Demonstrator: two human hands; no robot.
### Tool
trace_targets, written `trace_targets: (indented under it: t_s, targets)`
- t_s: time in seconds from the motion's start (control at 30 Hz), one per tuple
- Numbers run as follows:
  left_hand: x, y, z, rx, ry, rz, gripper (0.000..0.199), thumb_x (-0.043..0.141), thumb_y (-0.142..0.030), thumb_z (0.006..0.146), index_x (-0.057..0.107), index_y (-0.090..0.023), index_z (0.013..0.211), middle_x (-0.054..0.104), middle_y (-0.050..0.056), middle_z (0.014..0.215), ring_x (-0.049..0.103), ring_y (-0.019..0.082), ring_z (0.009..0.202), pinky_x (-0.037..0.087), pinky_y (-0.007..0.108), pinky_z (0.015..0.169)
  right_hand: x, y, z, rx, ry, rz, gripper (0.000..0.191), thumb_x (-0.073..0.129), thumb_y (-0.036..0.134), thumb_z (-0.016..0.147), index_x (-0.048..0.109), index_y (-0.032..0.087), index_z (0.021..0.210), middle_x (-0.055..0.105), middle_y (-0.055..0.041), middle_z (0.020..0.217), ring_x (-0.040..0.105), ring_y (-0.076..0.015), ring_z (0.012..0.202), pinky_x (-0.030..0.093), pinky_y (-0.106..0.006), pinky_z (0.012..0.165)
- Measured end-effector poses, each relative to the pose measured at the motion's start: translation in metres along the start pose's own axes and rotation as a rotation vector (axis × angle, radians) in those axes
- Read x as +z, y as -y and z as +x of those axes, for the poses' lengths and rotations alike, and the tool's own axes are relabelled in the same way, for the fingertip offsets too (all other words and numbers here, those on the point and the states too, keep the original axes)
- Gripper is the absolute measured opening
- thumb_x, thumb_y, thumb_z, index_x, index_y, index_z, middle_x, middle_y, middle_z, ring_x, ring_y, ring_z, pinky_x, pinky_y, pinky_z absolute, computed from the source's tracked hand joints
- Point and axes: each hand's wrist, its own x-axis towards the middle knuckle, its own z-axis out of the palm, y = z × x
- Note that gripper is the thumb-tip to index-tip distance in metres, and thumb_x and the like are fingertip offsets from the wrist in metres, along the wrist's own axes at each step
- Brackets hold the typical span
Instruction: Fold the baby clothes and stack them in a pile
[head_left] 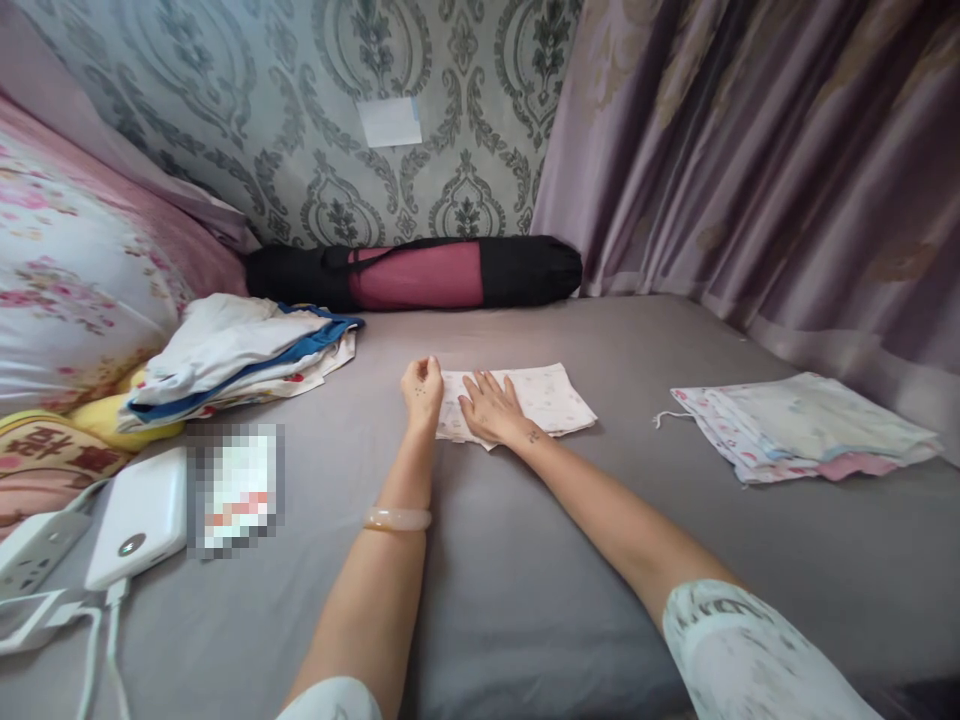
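Over there on the grey sheet (570,560), a faintly patterned cloth (559,395) lies between a white-and-blue stack (225,350) and a pale pile (802,420). The right hand (491,407) rests flat on it, fingers spread; the left hand (422,392) curls at its left edge (whether that grip pinches fabric, I can't tell).

No word or number reads clearly. Well left of the left hand (421,388), a yellow cushion (56,442) bears bold brown characters (Chinese by their look), too tilted to name. Nearer that hand, a power bank's (146,505) round display is illegible, and a pixelated item (241,485) hides any print.
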Motion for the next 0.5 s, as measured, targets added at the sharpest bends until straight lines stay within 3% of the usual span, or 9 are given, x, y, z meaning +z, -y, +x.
trace_targets:
  t_s: [0.3,0.5]
  targets:
    - [0.001,-0.002,-0.005,0.049,0.066,0.081,0.028,0.049,-0.033,0.086,0.066,-0.014,0.096,0.071,0.011,0.099,0.065,0.021,0.096,0.049,0.034,0.09,0.001,-0.003,0.003,-0.02,0.016,0.055,0.058,0.021,0.041,0.099,0.032,0.013,0.15,0.027,-0.0139,0.157,0.02,-0.027,0.145,0.01,-0.052,0.116]
    - [0.001,-0.005,-0.009,0.087,0.125,0.155,0.027,0.049,-0.028,0.085,0.066,-0.014,0.1,0.071,0.013,0.104,0.065,0.022,0.1,0.048,0.033,0.092,-0.02,-0.036,-0.002,0.03,-0.038,0.045,0.057,0.021,0.036,0.1,0.032,0.013,0.15,0.023,-0.0124,0.159,0.015,-0.0247,0.147,0.009,-0.049,0.117]
